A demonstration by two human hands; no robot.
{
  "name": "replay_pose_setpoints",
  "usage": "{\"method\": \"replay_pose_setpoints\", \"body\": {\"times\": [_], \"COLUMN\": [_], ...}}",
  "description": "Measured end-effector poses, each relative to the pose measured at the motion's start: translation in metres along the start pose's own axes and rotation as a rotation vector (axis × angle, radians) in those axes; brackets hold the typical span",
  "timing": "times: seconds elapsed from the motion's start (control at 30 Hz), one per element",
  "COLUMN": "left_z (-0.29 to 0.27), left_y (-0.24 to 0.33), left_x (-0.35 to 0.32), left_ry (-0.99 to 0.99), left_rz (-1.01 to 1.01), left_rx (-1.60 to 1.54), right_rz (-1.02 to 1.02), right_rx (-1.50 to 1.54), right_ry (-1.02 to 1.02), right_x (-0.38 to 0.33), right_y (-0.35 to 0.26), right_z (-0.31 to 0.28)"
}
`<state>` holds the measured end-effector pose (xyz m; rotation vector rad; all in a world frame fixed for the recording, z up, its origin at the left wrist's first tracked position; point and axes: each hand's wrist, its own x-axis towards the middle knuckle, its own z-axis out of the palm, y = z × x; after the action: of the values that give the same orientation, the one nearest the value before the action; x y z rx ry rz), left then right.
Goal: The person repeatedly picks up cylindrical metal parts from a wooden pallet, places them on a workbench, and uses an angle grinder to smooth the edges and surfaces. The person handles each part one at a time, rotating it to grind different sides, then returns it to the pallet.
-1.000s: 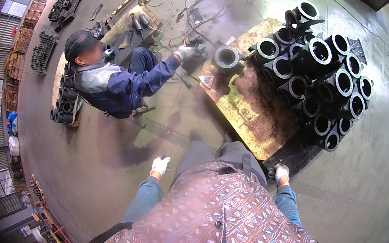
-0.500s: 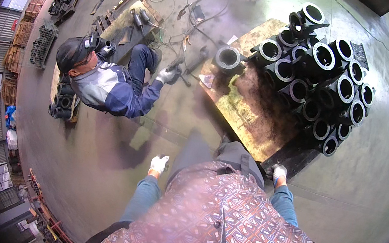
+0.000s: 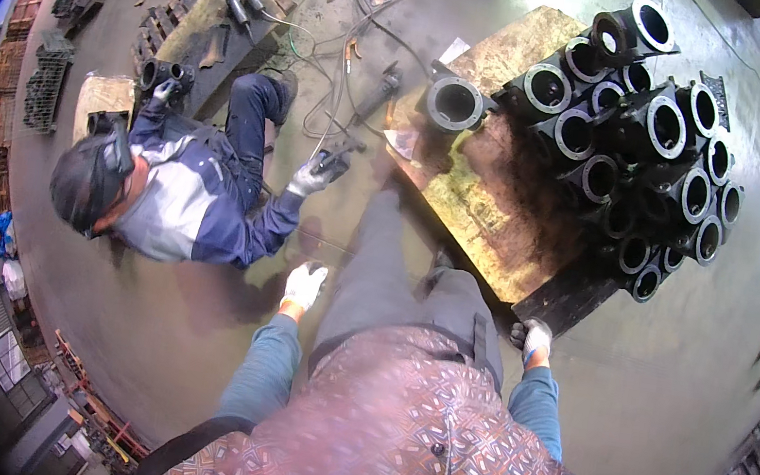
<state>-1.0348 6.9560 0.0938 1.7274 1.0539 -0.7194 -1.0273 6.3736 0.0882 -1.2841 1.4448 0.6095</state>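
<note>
My left hand (image 3: 303, 286), in a white work glove, hangs beside my left leg with its fingers curled closed. Nothing shows in it. My right hand (image 3: 534, 341), gloved too, is closed beside my right leg, near the front corner of a low pallet (image 3: 493, 255) with a stained wooden top. Dark fingertips of that glove face the pallet. On the pallet stands a single black flanged pipe fitting (image 3: 454, 103) at the left. A stack of similar black fittings (image 3: 647, 130) with bright machined rims fills its right side.
A co-worker (image 3: 175, 192) sits low at my left, one gloved hand holding a dark tool (image 3: 337, 160), the other at a black fitting (image 3: 166, 76). Cables and hoses (image 3: 325, 82) lie on the floor ahead. Another pallet (image 3: 227, 13) carries two grinder-like tools (image 3: 238, 5).
The view has shifted, and the co-worker appears lower and farther left with the tool hand still raised. My left hand sits slightly higher in view; my right stays near the pallet corner.
</note>
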Motion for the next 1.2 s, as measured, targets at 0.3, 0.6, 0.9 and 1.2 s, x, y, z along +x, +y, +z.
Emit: {"method": "replay_pose_setpoints", "body": {"times": [0.3, 0.6, 0.9, 1.2], "left_z": [-0.038, 0.017, 0.168, 0.223], "left_y": [0.144, 0.280, 0.320, 0.307], "left_x": [0.110, 0.237, 0.465, 0.552], "left_ry": [-0.243, -0.335, -0.135, -0.225], "left_rz": [0.070, 0.422, 0.166, 0.567], "left_rx": [0.372, 0.102, -0.386, 0.291], "right_rz": [0.110, -0.173, -0.222, -0.128], "right_rx": [-0.174, -0.211, 0.059, 0.361], "right_ry": [-0.029, -0.204, -0.071, -0.076], "right_x": [-0.049, 0.022, 0.187, 0.290], "right_y": [-0.039, -0.149, -0.290, -0.320], "right_z": [0.144, 0.309, 0.427, 0.457]}}
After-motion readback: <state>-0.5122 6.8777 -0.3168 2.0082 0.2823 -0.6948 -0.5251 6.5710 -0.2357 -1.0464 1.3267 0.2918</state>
